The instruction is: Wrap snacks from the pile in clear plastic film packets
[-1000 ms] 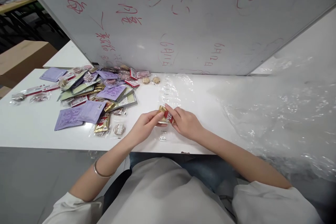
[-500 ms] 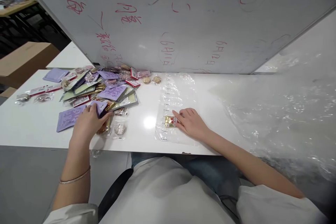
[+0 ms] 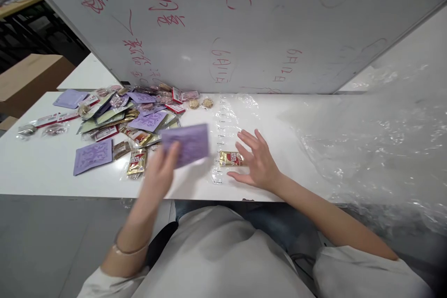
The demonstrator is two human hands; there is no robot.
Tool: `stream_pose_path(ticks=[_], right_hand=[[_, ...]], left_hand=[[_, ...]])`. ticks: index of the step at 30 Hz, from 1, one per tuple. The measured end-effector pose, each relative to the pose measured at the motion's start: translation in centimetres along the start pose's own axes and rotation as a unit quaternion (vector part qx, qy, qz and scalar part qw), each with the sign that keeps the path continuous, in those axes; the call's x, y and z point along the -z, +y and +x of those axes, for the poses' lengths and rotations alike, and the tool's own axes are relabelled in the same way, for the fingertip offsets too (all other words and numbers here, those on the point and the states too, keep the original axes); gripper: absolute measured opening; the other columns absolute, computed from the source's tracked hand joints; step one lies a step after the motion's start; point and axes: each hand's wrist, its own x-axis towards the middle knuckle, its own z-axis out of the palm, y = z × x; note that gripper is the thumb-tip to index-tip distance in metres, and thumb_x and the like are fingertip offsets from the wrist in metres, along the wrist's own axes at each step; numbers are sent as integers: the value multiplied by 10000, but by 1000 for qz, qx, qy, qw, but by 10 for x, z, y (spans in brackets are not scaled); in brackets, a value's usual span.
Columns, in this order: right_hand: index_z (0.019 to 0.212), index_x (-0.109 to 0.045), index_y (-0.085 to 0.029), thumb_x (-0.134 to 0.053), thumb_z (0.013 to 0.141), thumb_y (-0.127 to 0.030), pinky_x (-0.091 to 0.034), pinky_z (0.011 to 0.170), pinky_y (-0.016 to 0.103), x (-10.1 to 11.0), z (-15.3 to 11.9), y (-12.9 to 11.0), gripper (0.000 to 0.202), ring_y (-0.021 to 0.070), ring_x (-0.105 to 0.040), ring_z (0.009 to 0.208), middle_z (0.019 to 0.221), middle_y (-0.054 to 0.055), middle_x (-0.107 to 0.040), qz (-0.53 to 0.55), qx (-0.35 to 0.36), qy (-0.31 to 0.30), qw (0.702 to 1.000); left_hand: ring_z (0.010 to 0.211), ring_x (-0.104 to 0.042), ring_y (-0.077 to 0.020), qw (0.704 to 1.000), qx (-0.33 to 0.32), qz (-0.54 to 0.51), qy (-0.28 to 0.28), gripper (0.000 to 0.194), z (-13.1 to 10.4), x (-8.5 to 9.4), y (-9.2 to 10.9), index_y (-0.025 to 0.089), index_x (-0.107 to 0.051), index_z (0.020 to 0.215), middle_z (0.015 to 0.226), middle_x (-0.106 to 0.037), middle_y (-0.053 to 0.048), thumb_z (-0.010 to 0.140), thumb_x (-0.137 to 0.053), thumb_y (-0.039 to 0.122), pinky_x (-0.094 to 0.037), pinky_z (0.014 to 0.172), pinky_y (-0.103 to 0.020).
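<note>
My left hand (image 3: 161, 167) is closed on a purple sachet (image 3: 188, 145), held above the table and blurred by motion. My right hand (image 3: 257, 163) has its fingers spread, just right of a gold and red Nescafe coffee stick (image 3: 228, 158). That stick lies on a clear plastic bag (image 3: 237, 114) with a row of small marks down its left side. To the left is a heap of packets, with purple sachets (image 3: 148, 121), green packets (image 3: 101, 123) and wrapped snacks. Another Nescafe stick (image 3: 137, 162) and a second purple sachet (image 3: 93, 156) lie at its near side.
Behind the white table (image 3: 42, 163) stands a whiteboard (image 3: 244, 23) with red writing. A large sheet of clear plastic (image 3: 366, 139) covers the right side. Two round biscuits (image 3: 207, 103) lie near the board. At the left is a cardboard box (image 3: 31, 77).
My left hand has lifted a purple sachet from the heap and carried it right, toward the clear bag. My right hand has come off the coffee stick and spread its fingers.
</note>
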Motion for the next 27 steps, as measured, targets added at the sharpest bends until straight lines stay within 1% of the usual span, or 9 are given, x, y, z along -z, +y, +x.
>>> stream_pose_path(ticks=[2,4,6,10,14,16,21,24,27], right_hand=[[1477,-444,-309,-575,940,-464,-272,1168,637,6,1,-5,574,348,-315,1467,1504,124,-461,-8,14,-23,1000],[1465,-473,-350,-525,985,-311,-337,1152,584,9,-3,-1,485,325,-332,1464,1526,88,-461,-19,10,-61,998],[1454,-495,-365,-472,1001,-188,-361,1147,551,8,-10,11,488,300,-355,1456,1519,64,-483,-25,-1,-92,995],[1415,-537,-369,-434,1012,-154,-336,1168,563,-3,-24,43,468,238,-439,1412,1447,33,-569,33,-9,-131,991],[1430,-525,-276,-507,970,-195,-251,1195,608,-6,-25,56,467,248,-514,1354,1396,69,-613,110,-9,-155,982],[1479,-463,-225,-547,927,-216,-182,1214,618,3,-21,52,559,271,-421,1423,1467,93,-543,119,-3,-201,972],[1566,-276,-115,-681,798,-399,-162,1226,591,36,-29,26,913,321,-184,1519,1619,186,-272,74,-28,-247,966],[1558,-292,-111,-692,792,-391,-213,1208,605,39,-44,11,909,349,-228,1503,1597,199,-318,47,-11,-266,963],[1522,-351,-48,-632,816,-207,-317,1172,591,28,-52,5,776,381,-309,1466,1538,238,-407,-4,-8,-263,965]], left_hand=[[948,-653,-254,974,11,-149,-171,402,-7,-46,7,222,-666,1070,983,-720,-51,907,-527,561,-521,856,-365],[891,-654,-244,954,15,-182,-238,411,-7,-78,7,219,-638,1110,968,-703,-57,944,-463,552,-534,824,-376],[842,-647,-249,958,0,-109,-266,427,-2,-92,4,194,-617,1102,918,-673,-75,963,-431,551,-538,799,-405],[1177,-571,-302,950,-213,69,-217,465,10,-84,-3,172,-528,1313,1246,-587,-164,949,-528,461,-461,1014,-477],[1459,-336,-317,825,-395,113,-388,665,20,-78,-11,242,-406,1493,1570,-369,-151,911,-602,497,-298,1186,-499],[1491,-280,-330,796,-402,125,-435,790,25,-81,-19,255,-335,1543,1616,-303,-134,872,-643,536,-246,1212,-509],[1527,-141,-356,779,-389,181,-457,903,33,-83,-36,243,-243,1584,1650,-191,-124,856,-620,622,-146,1235,-521],[1527,-109,-381,772,-393,194,-460,1026,32,-80,-38,235,-220,1590,1654,-154,-143,783,-644,708,-125,1232,-536],[1525,-99,-394,771,-392,194,-463,1070,30,-80,-36,240,-219,1590,1653,-156,-149,747,-668,722,-128,1225,-549]])
